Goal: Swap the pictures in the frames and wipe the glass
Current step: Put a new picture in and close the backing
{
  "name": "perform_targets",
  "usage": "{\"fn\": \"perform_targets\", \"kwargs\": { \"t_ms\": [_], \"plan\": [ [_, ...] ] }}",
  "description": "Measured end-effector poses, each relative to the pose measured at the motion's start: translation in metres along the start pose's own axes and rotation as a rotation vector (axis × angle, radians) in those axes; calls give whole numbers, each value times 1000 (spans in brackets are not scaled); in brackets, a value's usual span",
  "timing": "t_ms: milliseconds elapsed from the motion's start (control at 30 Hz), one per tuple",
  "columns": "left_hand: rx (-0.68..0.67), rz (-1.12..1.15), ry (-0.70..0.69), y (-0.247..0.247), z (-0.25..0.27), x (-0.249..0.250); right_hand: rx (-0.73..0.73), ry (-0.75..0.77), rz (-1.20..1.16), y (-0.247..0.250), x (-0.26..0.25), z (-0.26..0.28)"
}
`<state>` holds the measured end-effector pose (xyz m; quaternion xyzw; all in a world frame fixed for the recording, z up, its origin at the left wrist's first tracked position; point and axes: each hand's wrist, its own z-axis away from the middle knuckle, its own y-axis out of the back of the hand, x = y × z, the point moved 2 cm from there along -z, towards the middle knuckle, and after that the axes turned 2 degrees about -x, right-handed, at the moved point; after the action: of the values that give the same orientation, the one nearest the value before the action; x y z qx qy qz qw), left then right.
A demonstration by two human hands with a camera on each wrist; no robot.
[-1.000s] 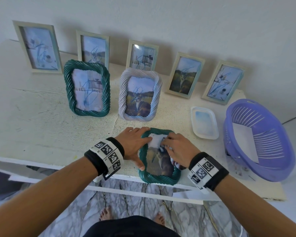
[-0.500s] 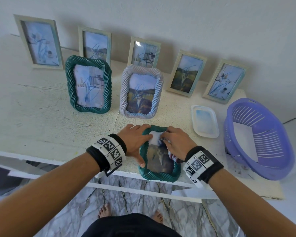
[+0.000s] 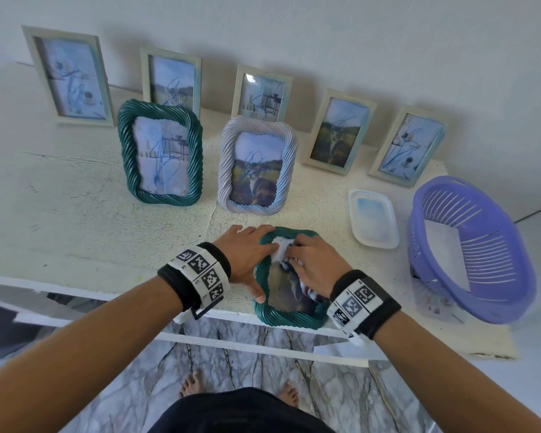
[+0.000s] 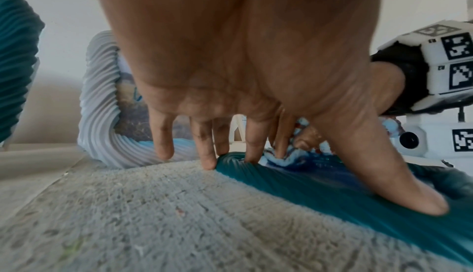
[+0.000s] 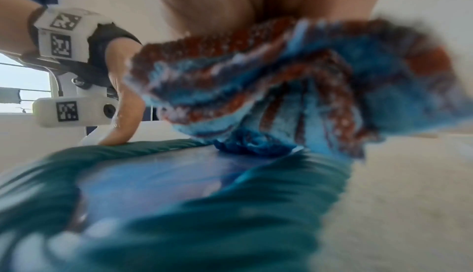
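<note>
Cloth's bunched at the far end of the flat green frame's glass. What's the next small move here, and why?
Probably draw the cloth toward you along the glass. The right hand grips it at the far end of the flat green frame, so the near glass is uncovered and likely unwiped. The left hand presses the frame's left rim, steadying it; keep it there.

Green rope-twist frame [image 3: 289, 318] lies flat, glass up, at front edge of the table [image 3: 75, 220], cat photo inside; blue-and-rust cloth [image 5: 294, 78] bunched on its glass. Second green twist frame [image 3: 160, 153] stands upright behind it to the left. Lilac twist frame [image 3: 256, 165] with cat photo stands upright directly behind the flat green frame.
</note>
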<state>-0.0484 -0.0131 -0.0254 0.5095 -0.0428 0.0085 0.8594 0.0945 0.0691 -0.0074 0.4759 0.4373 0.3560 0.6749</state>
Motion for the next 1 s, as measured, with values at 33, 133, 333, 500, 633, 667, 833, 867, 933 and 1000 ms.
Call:
{"fn": "perform_targets", "kwargs": {
  "t_ms": [33,133,333,500,633,667,833,867,933,1000],
  "plan": [
    [-2,-3,-1,0,0,0,31,60,5,-2,-8,3],
    [1,-14,0,0,0,1,-114,120,-4,-17,-20,22],
    [-1,-14,-10,0,1,0,-163,114,65,-14,4,11],
    [6,-9,-8,2,1,2,-25,2,36,-8,8,-2],
    [4,-16,-15,0,0,0,-87,129,-46,-26,-6,25],
    [4,-18,-17,0,0,0,-97,130,-68,-28,-2,28],
    [14,-19,-18,-2,-2,-1,-87,25,70,-9,20,3],
    [21,-18,-18,-2,-2,-1,-68,-23,76,-5,22,-6],
    [29,-9,-21,-2,-2,-1,-53,-50,95,-4,20,-16],
    [38,8,-19,-3,-4,-1,-63,-9,72,-8,13,-15]
  ]
}}
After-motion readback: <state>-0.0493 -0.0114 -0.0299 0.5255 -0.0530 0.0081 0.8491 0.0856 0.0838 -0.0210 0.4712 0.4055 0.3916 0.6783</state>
